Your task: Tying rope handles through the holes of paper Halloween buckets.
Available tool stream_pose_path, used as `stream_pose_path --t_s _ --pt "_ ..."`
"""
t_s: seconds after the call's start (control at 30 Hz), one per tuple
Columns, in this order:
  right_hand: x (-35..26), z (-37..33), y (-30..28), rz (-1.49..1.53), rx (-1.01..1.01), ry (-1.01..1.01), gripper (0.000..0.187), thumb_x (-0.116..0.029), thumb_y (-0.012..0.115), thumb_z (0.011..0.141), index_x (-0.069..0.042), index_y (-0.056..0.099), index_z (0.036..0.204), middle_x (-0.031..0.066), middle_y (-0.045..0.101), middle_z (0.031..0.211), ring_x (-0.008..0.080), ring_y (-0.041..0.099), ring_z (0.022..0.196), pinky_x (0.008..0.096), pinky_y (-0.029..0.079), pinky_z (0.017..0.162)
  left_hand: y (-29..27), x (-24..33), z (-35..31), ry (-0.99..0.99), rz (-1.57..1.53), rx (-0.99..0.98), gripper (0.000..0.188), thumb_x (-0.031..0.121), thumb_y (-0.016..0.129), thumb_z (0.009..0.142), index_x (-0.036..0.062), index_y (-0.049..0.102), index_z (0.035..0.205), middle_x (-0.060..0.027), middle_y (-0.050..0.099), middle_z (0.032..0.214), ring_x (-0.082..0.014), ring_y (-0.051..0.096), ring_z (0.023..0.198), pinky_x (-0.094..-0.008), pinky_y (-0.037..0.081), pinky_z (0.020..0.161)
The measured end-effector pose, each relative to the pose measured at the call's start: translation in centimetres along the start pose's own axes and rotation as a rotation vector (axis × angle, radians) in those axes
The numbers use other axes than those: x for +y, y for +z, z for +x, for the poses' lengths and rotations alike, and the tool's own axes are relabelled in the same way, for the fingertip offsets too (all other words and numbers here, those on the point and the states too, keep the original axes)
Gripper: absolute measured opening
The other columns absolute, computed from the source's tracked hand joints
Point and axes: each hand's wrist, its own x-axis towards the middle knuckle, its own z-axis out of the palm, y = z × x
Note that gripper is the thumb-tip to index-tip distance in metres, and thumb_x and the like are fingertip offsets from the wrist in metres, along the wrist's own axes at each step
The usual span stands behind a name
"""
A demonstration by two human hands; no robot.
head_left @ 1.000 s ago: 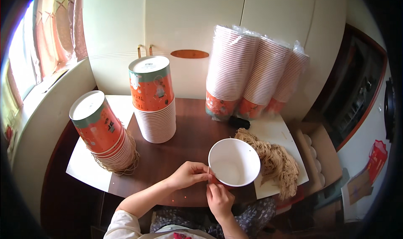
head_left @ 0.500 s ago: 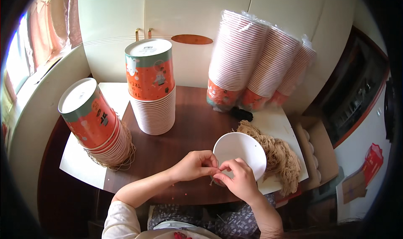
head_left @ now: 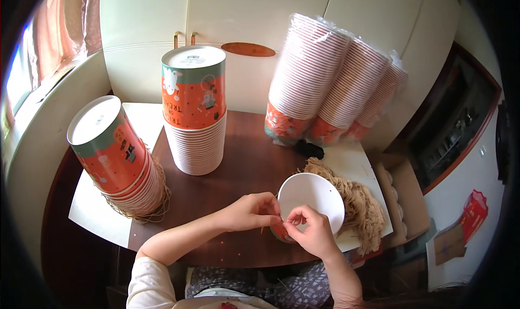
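Note:
A paper bucket (head_left: 316,192), white inside with an orange printed outside, sits tilted at the table's near edge with its mouth facing up. At its near left side my left hand (head_left: 250,212) is closed in a pinch, thumb against forefinger. My right hand (head_left: 314,234) pinches right beside it, in front of the bucket, and the fingertips of both meet. Whatever they hold between them is too small to make out. Against the bucket's right side lies a loose bundle of tan twine cords (head_left: 360,214).
Two upside-down stacks of orange and green buckets stand on the left, a nearer stack (head_left: 116,154) with cords around its base and a farther stack (head_left: 194,108). Plastic-wrapped bucket stacks (head_left: 309,70) lean at the back right, by a black object (head_left: 310,149). A cardboard box (head_left: 403,200) adjoins the table's right.
The view has shifted slightly. Both hands stay pinched together by the bucket, with my right fingers a little more drawn up; more of the bucket's orange side shows between them.

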Motion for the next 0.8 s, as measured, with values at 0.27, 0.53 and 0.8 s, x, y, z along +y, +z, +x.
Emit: stream_pose_path --t_s 0.27,0.53,0.8 --pt "0.5 0.3 0.0 0.149 0.020 0.152 0.014 -0.003 0.067 0.072 -0.004 0.053 0.077 0.0002 0.059 0.070 0.0082 0.050 0.061 0.0227 0.041 0.055 1.8 0.6 -0.9 0.133 0.690 0.082 0.022 0.025 0.068 0.069 0.0040 0.062 0.073 -0.0124 0.061 0.069 -0.0291 0.060 0.065 -0.0378 0.047 0.058" --pt "0.6 0.3 -0.3 0.141 -0.037 0.142 0.013 -0.003 0.066 0.073 -0.003 0.053 0.076 0.0004 0.059 0.070 0.0076 0.051 0.062 0.0221 0.041 0.057 2.4 0.1 -0.8 0.254 0.860 0.240 0.010 0.012 0.064 0.069 0.0066 0.064 0.077 -0.0075 0.061 0.069 -0.0234 0.060 0.061 -0.0329 0.049 0.056" --pt "0.6 0.2 -0.3 0.209 -0.038 0.164 0.013 -0.002 0.065 0.074 -0.003 0.052 0.076 0.0012 0.059 0.070 0.0077 0.051 0.065 0.0217 0.041 0.058 2.5 0.8 -1.2 0.245 0.715 0.219 0.015 0.020 0.064 0.070 0.0059 0.061 0.074 -0.0093 0.061 0.064 -0.0271 0.060 0.057 -0.0363 0.049 0.052"
